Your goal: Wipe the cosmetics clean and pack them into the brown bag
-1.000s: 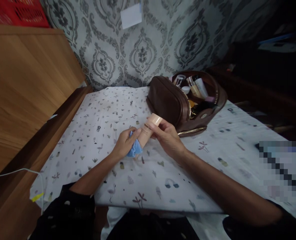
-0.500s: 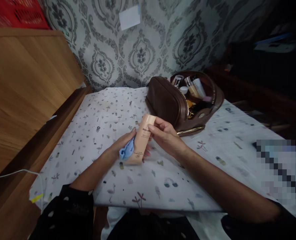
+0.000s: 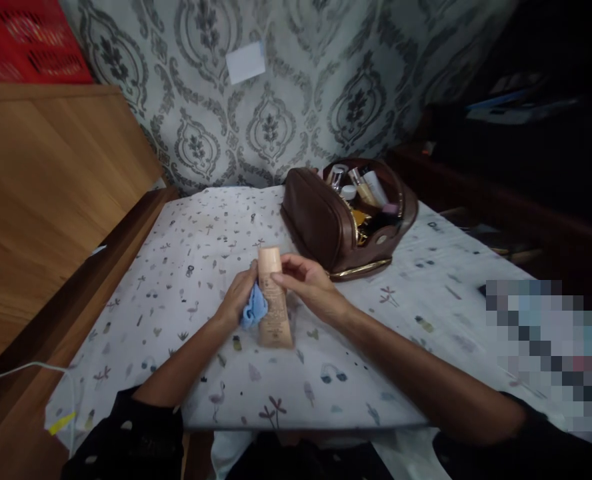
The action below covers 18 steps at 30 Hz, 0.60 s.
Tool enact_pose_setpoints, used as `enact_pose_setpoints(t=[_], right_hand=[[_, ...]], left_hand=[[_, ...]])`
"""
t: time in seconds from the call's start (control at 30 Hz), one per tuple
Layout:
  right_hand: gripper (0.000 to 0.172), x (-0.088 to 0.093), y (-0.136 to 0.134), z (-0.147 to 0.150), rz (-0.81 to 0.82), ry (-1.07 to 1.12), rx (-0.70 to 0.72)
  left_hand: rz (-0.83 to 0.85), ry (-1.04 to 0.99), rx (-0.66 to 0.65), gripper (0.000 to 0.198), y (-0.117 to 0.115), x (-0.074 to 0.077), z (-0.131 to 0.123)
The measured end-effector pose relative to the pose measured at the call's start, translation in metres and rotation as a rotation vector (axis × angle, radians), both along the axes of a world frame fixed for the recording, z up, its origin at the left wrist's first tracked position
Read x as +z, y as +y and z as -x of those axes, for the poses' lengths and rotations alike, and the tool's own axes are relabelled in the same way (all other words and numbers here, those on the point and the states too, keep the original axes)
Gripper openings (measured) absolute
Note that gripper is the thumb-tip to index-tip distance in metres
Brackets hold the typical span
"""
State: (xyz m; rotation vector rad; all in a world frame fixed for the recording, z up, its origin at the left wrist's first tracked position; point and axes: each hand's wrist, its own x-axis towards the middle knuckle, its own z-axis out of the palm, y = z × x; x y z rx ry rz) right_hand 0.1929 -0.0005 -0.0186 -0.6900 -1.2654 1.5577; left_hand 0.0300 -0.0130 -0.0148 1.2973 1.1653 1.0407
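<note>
A beige tube (image 3: 275, 307) stands nearly upright over the patterned cloth, its cap end on top. My right hand (image 3: 309, 283) pinches it near the cap, thumb on the near face. On its left side, my left hand (image 3: 240, 293) is closed round a blue cloth (image 3: 255, 308) that lies against the tube; some of these fingers are hidden. Behind the hands sits an open brown bag (image 3: 321, 223) with bottles and tubes (image 3: 363, 188) inside.
A white patterned cloth (image 3: 216, 227) covers the table. Wooden furniture (image 3: 56, 173) with a red basket (image 3: 36, 43) stands at left. A white cable (image 3: 36, 365) hangs at lower left. Dark furniture (image 3: 476, 173) is at right, above a blurred-out patch.
The tube has turned to show another face and is more upright. Both hands stay on either side of it. The view has shifted slightly, so the bag appears further left.
</note>
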Motion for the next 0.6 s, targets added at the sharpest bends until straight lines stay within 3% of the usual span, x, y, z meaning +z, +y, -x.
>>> enact_pose_setpoints(t=[0.17,0.4,0.5,0.6], right_hand=[[0.044,0.003,0.001,-0.001,-0.024,-0.005,-0.037],[0.051,0.009,0.003,-0.008,-0.113,-0.085,-0.090],[0.052,0.019,-0.002,-0.019,-0.137,-0.102,-0.099],[0.055,0.032,-0.012,-0.037,-0.162,-0.089,-0.094]], left_hand=[[-0.066,-0.091,-0.050,0.063,0.001,-0.003,0.002],[-0.046,0.056,-0.107,0.059,0.005,-0.007,0.007],[-0.080,0.104,-0.149,0.065,0.006,0.003,0.003],[-0.097,0.181,-0.310,0.066,0.006,0.026,-0.008]])
